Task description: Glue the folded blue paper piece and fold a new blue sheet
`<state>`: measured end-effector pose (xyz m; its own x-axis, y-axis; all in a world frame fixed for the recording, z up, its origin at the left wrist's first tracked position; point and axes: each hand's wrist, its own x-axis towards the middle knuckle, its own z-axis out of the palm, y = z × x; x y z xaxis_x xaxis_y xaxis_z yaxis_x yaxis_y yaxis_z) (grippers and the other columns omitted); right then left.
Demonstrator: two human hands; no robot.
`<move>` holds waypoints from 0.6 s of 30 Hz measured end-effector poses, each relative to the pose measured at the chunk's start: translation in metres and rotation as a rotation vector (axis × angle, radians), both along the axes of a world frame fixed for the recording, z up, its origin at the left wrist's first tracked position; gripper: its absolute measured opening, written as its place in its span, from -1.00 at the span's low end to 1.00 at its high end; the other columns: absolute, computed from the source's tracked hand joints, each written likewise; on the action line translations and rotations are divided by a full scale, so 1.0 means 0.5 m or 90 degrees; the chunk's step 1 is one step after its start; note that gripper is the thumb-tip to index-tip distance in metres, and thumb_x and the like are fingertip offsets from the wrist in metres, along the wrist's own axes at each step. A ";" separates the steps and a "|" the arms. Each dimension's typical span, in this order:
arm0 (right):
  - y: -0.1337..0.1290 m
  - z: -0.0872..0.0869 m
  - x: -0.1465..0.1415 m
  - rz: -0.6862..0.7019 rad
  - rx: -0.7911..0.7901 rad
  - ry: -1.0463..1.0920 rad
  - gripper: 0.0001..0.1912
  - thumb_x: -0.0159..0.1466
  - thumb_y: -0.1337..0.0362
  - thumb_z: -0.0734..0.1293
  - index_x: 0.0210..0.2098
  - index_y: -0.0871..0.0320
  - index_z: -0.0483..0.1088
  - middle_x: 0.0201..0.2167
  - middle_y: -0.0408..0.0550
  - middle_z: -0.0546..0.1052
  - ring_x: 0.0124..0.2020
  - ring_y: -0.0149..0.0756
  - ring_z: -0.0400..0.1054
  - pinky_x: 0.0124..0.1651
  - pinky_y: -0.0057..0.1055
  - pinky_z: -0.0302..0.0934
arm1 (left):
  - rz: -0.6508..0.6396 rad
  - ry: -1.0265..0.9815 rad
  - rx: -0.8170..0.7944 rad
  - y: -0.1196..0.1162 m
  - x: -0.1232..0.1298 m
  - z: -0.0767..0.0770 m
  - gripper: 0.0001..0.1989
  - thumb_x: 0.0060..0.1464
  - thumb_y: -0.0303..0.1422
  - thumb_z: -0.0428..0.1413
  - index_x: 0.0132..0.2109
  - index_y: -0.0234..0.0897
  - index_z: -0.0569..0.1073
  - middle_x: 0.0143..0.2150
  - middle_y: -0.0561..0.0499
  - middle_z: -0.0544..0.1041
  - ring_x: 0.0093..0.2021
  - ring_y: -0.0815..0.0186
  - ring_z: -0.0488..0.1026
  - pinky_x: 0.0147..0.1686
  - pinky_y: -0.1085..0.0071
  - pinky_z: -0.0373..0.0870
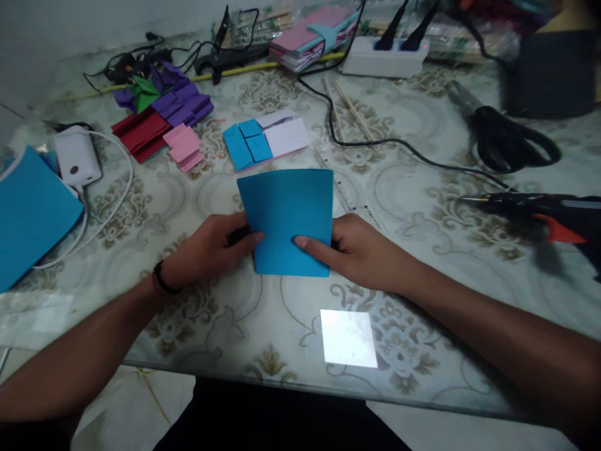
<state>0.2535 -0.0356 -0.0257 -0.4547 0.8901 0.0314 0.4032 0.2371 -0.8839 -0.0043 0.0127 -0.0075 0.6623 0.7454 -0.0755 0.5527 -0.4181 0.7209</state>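
Note:
A blue sheet of paper is held up above the middle of the table, its top edge slightly curved. My left hand grips its left edge, thumb on the front and the other fingers behind. On the right edge my right hand pinches it the same way, its fingers mostly hidden behind the paper. Just beyond it lies a folded blue and white paper piece. Further left are folded pink, red, purple and green paper pieces.
Larger blue paper and a white device with a cable lie at the left. Black-handled scissors and a black tool with a thin metal tip are at the right. A power strip stands at the back; a black cable crosses the table.

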 end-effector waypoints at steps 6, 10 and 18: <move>0.000 0.000 0.000 0.004 -0.009 0.004 -0.49 0.46 0.03 0.24 -0.56 0.14 0.21 -0.64 -0.24 0.28 -0.63 -0.48 0.15 -0.53 -0.47 0.02 | 0.000 -0.001 -0.012 -0.001 0.001 0.001 -0.66 0.34 -0.15 0.08 -0.37 -0.25 0.36 -0.50 0.10 0.39 -0.50 0.37 0.29 -0.51 0.40 0.20; 0.000 0.000 0.001 0.003 -0.017 0.006 -0.49 0.45 -0.02 0.25 -0.53 0.13 0.23 -0.62 -0.23 0.32 -0.59 -0.45 0.18 -0.50 -0.47 0.04 | -0.008 0.009 0.007 0.000 -0.002 0.001 -0.68 0.34 -0.17 0.08 -0.33 -0.28 0.41 -0.48 0.10 0.42 -0.49 0.39 0.29 -0.50 0.43 0.19; 0.002 0.001 0.001 0.000 0.011 -0.001 -0.50 0.45 0.05 0.26 -0.57 0.12 0.15 -0.66 -0.26 0.24 -0.61 -0.47 0.14 -0.51 -0.47 0.00 | -0.002 0.022 0.021 0.001 -0.001 -0.002 -0.69 0.34 -0.18 0.09 -0.31 -0.30 0.43 -0.47 0.10 0.45 -0.50 0.40 0.29 -0.49 0.43 0.19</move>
<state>0.2538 -0.0345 -0.0253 -0.4541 0.8898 0.0456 0.4053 0.2518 -0.8788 -0.0050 0.0131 -0.0084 0.6617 0.7461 -0.0739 0.5755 -0.4424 0.6878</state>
